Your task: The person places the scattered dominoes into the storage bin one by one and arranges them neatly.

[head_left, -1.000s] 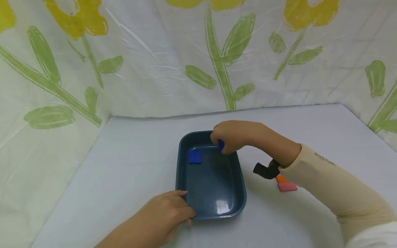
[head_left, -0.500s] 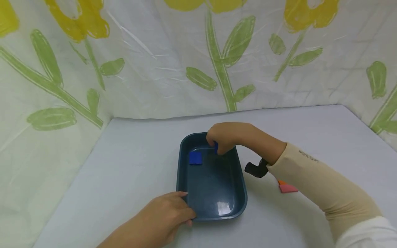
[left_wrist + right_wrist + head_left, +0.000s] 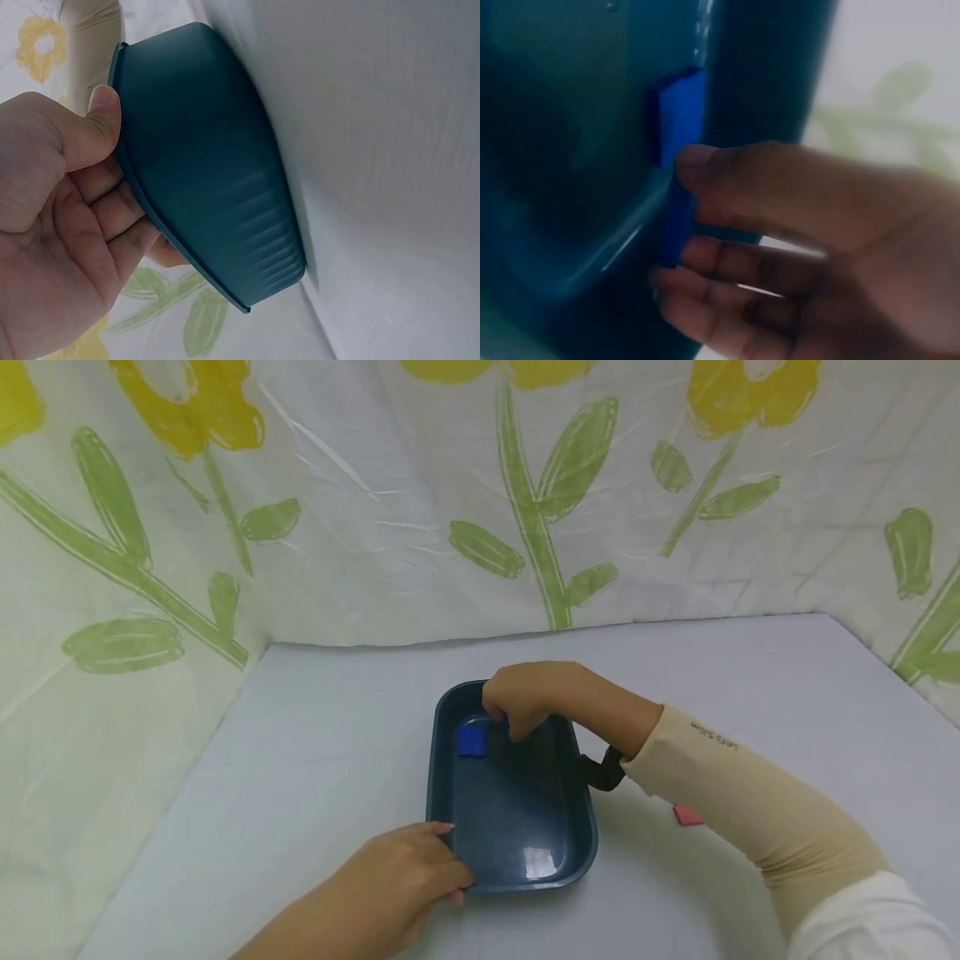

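Observation:
A dark teal rectangular tray [image 3: 510,827] lies on the white-covered table. At its near left corner my left hand [image 3: 405,877] grips the rim; the left wrist view shows the thumb and fingers at the rim, with the tray's outer wall [image 3: 202,150] beside them. Over the tray's far end is my right hand [image 3: 525,696], pinching a flat blue block [image 3: 677,229] between thumb and fingers. Close beside that block, blue pieces [image 3: 472,741] lie side by side on the tray floor near its far left corner. In the head view my right hand mostly covers the held block.
A small flat pink piece [image 3: 687,814] lies on the table right of the tray, partly behind the beige right sleeve [image 3: 720,777]. A black curved device [image 3: 602,771] projects from the right wrist over the tray's right rim. A flower-printed curtain [image 3: 360,527] stands behind the table.
My right hand has moved left with the blue block, toward the blue pieces in the tray. The sleeve now covers the orange piece and part of the pink one. My left hand stays put.

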The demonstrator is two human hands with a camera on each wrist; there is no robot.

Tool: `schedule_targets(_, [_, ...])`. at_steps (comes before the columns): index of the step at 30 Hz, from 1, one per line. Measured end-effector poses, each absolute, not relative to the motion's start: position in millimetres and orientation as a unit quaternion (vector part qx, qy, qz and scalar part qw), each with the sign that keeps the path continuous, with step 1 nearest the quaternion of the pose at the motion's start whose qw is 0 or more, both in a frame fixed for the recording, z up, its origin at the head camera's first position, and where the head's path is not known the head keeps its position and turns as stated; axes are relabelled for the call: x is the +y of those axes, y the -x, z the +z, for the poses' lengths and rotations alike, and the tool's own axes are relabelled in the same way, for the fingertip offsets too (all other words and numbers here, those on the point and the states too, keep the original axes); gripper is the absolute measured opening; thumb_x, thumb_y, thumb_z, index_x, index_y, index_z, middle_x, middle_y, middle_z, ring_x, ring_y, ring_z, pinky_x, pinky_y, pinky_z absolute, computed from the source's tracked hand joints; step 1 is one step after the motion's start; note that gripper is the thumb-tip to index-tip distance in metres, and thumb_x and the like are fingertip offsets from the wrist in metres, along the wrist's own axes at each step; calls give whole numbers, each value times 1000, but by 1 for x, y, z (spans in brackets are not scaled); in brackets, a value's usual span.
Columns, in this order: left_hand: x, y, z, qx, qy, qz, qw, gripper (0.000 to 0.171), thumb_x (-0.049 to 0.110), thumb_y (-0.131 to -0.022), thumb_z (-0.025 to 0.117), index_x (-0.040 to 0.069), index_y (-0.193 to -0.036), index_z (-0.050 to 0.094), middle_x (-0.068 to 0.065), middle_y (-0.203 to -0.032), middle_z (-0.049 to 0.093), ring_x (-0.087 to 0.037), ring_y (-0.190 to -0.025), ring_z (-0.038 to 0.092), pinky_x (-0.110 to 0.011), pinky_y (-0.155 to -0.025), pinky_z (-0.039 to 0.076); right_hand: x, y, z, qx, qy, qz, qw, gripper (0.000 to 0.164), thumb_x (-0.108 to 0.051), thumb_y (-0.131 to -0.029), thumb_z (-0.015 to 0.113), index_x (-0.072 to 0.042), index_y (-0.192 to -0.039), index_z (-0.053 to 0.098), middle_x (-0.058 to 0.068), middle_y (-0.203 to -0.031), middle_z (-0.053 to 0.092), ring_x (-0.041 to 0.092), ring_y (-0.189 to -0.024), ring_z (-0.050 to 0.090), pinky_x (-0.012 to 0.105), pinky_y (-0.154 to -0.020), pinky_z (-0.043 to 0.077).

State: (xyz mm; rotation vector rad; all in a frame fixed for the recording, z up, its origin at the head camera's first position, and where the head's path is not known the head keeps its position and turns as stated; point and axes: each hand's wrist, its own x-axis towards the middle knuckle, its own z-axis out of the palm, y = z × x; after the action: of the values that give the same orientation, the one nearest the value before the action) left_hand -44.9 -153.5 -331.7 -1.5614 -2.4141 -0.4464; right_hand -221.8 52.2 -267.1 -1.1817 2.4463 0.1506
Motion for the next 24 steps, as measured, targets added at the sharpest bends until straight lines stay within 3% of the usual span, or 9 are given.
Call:
schedule_targets(3, [-154, 45, -333, -822, 535, -157, 116, 22, -2, -75, 81, 14, -86, 70, 12, -81, 70, 0, -81, 64, -40, -97, 54, 48, 221, -271, 876, 427, 61, 217, 25, -3, -81, 70, -15, -71, 51, -5, -67, 36, 12, -61, 31, 28, -53, 29])
schedule_targets(7, [-153, 45, -332, -826, 532, -154, 108, 23, -2, -75, 81, 15, -86, 70, 13, -80, 70, 0, -81, 64, -41, -97, 54, 42, 220, -274, 877, 424, 70, 213, 34, -2, -81, 71, -16, -67, 43, -6, -63, 30, 11, -57, 26, 27, -51, 24])
schedule_targets(14, [-152, 45, -331, -830, 527, -154, 99, 19, 1, -78, 81, 15, -86, 70, 13, -80, 70, -1, -80, 64, -41, -96, 54, 32, 220, -275, 880, 411, 96, 219, 31, -6, -81, 75, -16, -66, 50, -6, -61, 40, 11, -58, 35, 26, -50, 31])
schedule_targets(18, [-153, 45, -332, -828, 529, -157, 103, 22, -2, -76, 80, 15, -85, 69, 13, -79, 69, -1, -80, 64, -41, -96, 54, 27, 220, -274, 882, 399, 111, 223, 21, -9, -81, 80, -13, -77, 60, -4, -71, 51, 12, -66, 45, 25, -56, 40])
schedule_targets(24, [-153, 46, -333, -829, 528, -154, 105, 21, 0, -76, 81, 15, -85, 69, 13, -79, 69, -1, -80, 64, -42, -96, 54, 20, 220, -277, 884, 395, 114, 222, 27, -6, -78, 83, -13, -89, 60, -4, -79, 53, 13, -73, 47, 25, -60, 41])
